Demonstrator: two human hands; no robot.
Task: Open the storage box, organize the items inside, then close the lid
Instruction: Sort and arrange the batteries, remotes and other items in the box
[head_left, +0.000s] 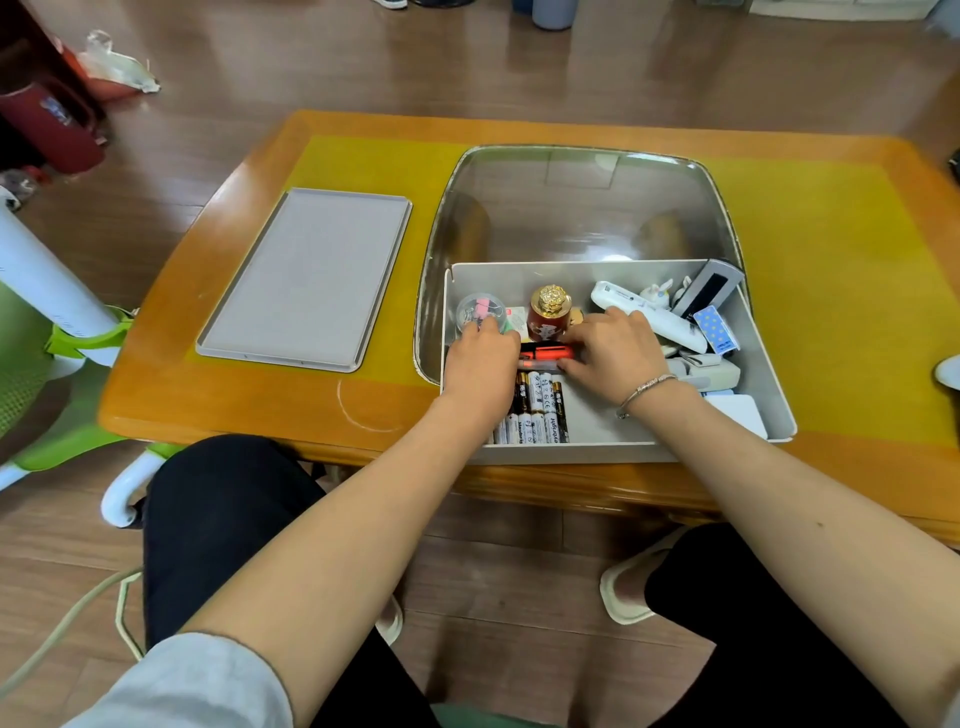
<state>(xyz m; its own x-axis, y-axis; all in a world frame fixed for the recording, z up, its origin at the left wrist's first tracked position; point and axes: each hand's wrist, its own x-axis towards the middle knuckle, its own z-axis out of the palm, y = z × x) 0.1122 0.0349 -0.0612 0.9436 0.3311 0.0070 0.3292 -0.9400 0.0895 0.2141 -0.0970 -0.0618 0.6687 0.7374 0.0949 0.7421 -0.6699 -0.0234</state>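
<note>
Hands (545, 358) inside open storage box (769, 374), lid (582, 208) behind

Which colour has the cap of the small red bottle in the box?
Gold; the bottle's cap shows best in the head view.

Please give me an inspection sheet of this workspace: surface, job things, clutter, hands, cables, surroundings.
Surface: wooden table with yellow mat.
Job's things: box open, clear lid raised; batteries, red bottle, clip tub inside.
Clutter: grey tray beside box.
Hands: left hand and right hand in box, both at an orange item; grip unclear.
Cables: one on floor.
Surroundings: wood floor, green chair.
</note>
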